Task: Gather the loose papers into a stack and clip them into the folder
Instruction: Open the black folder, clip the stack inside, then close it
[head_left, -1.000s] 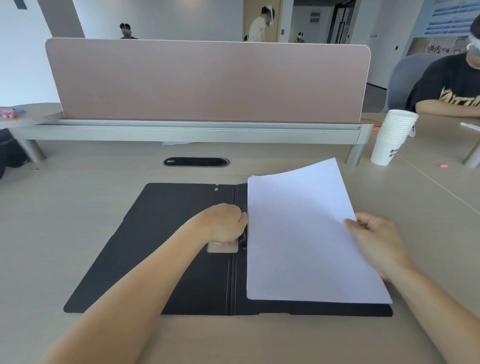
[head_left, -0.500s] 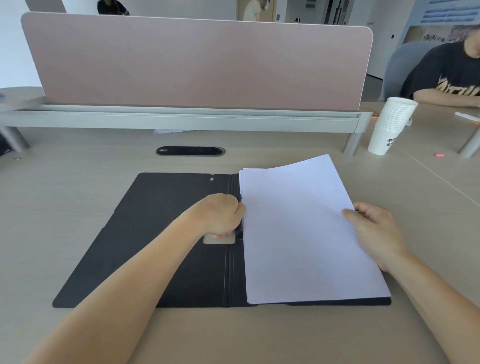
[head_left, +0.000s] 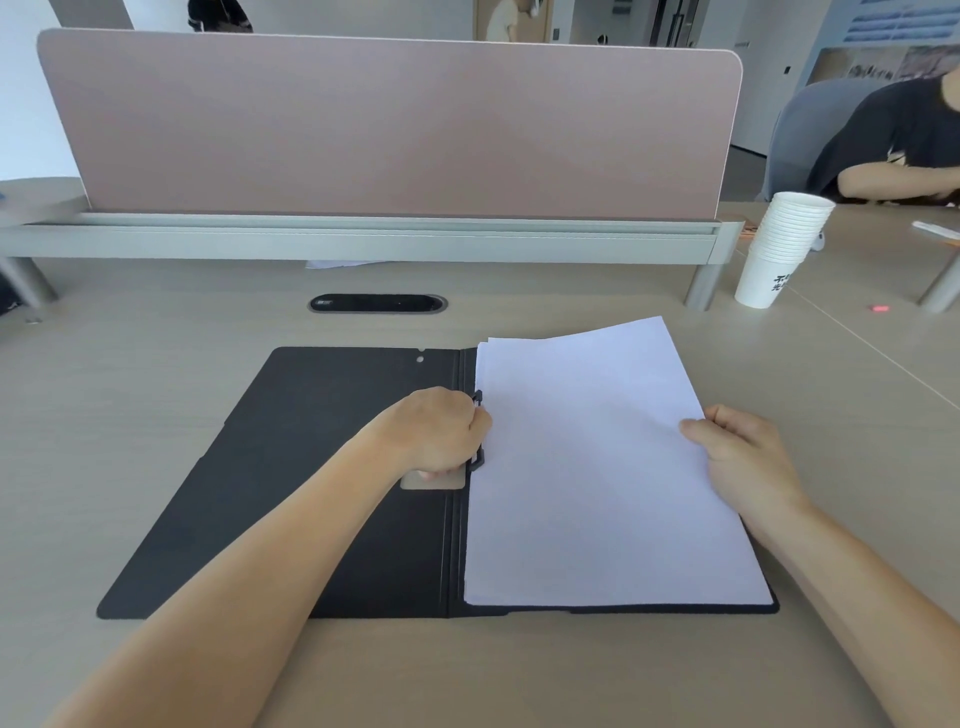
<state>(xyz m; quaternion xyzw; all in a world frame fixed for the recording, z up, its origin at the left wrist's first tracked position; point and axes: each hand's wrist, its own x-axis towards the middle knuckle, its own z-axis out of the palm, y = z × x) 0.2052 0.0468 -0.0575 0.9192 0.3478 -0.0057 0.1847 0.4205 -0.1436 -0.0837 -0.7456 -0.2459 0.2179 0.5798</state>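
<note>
— Papers (head_left: 597, 467) first: where are they?
— In one stack on the right half of the open black folder (head_left: 291, 467), which lies flat on the tabletop (head_left: 156, 364) close to its near edge. The stack's left edge sits against the clip (head_left: 478, 399) at the spine, and its far right corner lifts a little.
— Why is the left hand (head_left: 441, 434) there?
— Its fingers are curled tight on the clip's lever, likely holding it up so the sheets can slide beneath. The hand hides the spot, so I cannot tell whether the edge is under it yet.
— And the right hand (head_left: 743, 462)?
— It pinches the stack's right edge, thumb on top. That is probably to press the sheets toward the spine and hold them square.
— Anything nearby?
— Paper cups (head_left: 779, 249) stand well apart toward the far right corner, by the end of the divider (head_left: 389, 130) that runs along the far edge.
</note>
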